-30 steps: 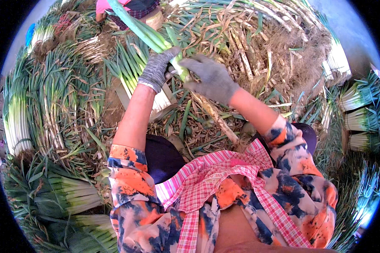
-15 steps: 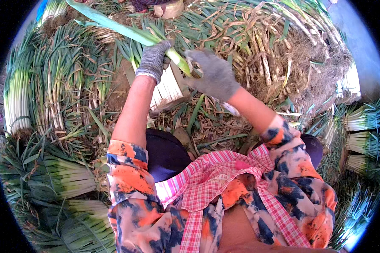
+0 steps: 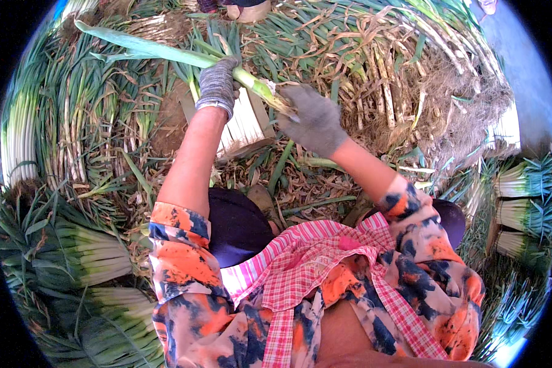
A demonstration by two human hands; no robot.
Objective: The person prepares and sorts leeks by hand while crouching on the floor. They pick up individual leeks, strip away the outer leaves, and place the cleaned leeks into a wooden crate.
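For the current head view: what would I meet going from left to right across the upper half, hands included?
Upright white-stemmed leek bundle → loose leeks → gloved left hand → gloved right hand → matted leek roots → leek bundles stacked at the right edge.

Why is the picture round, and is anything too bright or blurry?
Head view: the fisheye lens makes it round, with black corners; head view: glare whitens a patch at the lower right, below bluish leaves; head view: the right hand looks a little soft.
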